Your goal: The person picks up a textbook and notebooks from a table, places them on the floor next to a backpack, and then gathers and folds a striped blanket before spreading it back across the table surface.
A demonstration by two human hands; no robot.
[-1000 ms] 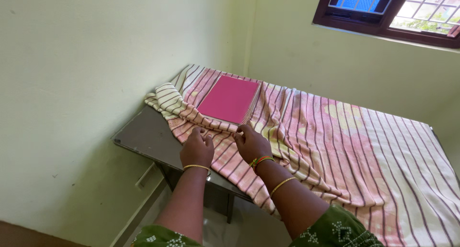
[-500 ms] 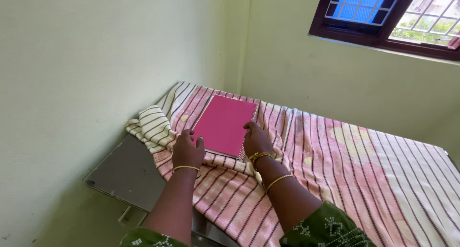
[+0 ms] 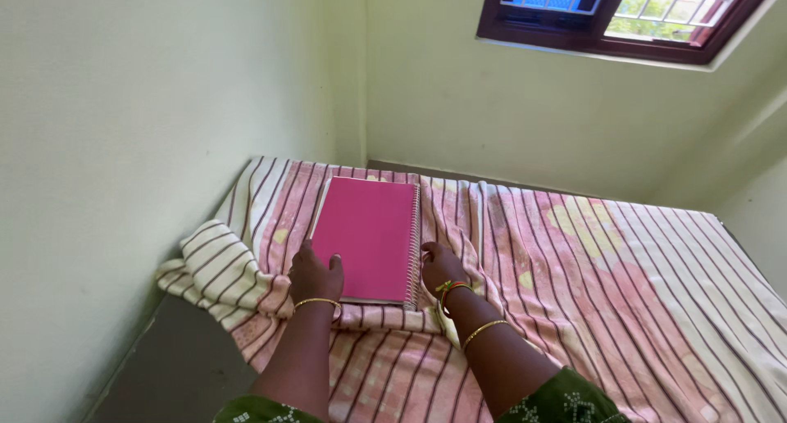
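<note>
Two hands [image 3: 316, 273] flanking pink notebook [image 3: 370, 236], bunched striped cloth [image 3: 574, 284] around

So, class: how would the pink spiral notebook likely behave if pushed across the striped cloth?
The pink spiral notebook lies flat, so it probably won't roll or tip. Its thin cover may flex. The striped cloth is already rumpled, so it would likely bunch rather than let the notebook slide.

Pink spiral-bound notebook [image 3: 370, 237], closed, lay flat on pink striped cloth [image 3: 574, 267] near the table's far left corner, spiral along its right edge, cover plain, near edge resting over a fold.
</note>
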